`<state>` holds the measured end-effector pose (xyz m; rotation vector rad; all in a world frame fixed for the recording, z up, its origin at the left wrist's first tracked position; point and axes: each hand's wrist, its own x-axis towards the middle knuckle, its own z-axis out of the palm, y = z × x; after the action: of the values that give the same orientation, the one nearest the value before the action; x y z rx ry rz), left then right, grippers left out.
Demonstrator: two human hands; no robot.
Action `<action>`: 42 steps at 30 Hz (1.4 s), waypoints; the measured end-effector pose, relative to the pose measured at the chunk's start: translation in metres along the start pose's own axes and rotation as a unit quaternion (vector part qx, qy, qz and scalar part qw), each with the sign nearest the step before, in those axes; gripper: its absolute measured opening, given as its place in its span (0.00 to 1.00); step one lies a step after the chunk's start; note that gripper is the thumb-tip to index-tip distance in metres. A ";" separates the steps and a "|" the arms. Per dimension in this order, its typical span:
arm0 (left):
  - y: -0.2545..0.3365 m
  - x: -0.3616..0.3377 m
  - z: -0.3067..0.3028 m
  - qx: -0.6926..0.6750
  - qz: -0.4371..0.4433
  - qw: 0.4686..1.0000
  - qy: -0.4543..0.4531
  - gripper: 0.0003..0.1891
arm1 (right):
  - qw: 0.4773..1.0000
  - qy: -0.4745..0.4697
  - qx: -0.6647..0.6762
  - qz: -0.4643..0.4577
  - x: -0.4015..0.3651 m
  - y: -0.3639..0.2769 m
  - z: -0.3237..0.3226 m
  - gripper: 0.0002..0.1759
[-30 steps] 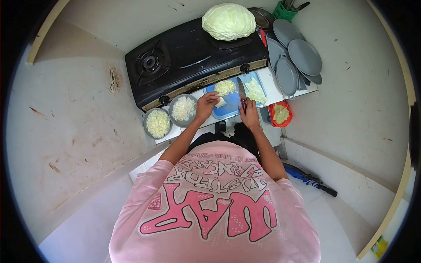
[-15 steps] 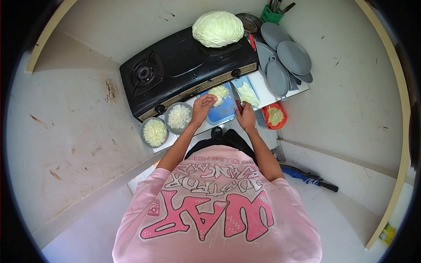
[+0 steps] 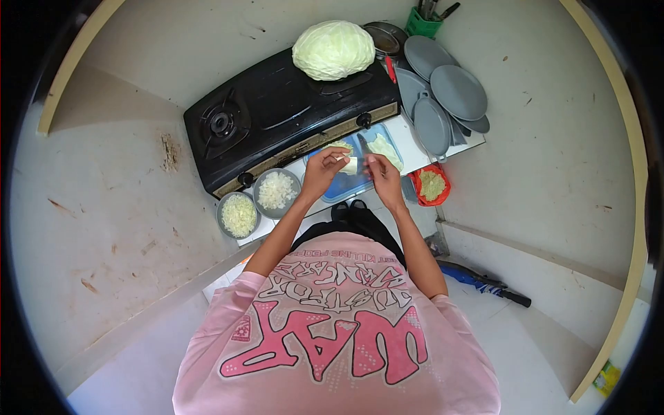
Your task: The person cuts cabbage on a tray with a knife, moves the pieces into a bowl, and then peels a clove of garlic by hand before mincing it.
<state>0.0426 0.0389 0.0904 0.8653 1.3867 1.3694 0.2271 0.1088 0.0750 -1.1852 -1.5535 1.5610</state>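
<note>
My left hand (image 3: 324, 173) pinches a pale cabbage piece (image 3: 351, 166) over the blue cutting board (image 3: 340, 188). My right hand (image 3: 382, 176), close beside it, is closed around a knife (image 3: 364, 144); the blade points away from me and the fingers cover the handle. Shredded cabbage (image 3: 339, 145) lies on the board behind my left hand, partly hidden by it. To the right of the knife, cabbage leaves (image 3: 384, 150) rest in a light-blue tray (image 3: 396, 142).
A black gas stove (image 3: 277, 104) carries a whole cabbage (image 3: 333, 50). Bowls of chopped pieces (image 3: 277, 190) and shredded cabbage (image 3: 238, 215) stand left. Grey plates (image 3: 458, 93), a green knife holder (image 3: 423, 25) and a red bag of shreds (image 3: 432, 185) are right.
My right hand has moved slightly left, toward my left hand, and its fingers have shifted on the knife. The cabbage piece now shows between both hands. The whole view has shifted a little.
</note>
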 end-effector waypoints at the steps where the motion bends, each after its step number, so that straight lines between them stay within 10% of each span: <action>1: 0.008 0.003 0.006 -0.017 0.009 1.000 -0.009 0.10 | 0.996 -0.029 0.078 0.026 -0.001 -0.019 0.000 0.15; 20: 0.157 0.033 0.073 -0.024 0.050 0.997 -0.045 0.10 | 0.984 -0.002 -0.020 -0.176 0.016 -0.163 -0.065 0.11; 42: 0.184 0.030 0.086 -0.013 0.026 0.997 -0.074 0.09 | 0.985 -0.099 0.090 -0.105 0.025 -0.186 -0.103 0.05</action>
<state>0.0904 0.1141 0.2759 0.9709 1.2374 1.3313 0.2809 0.1939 0.2636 -0.7599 -1.5663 1.6766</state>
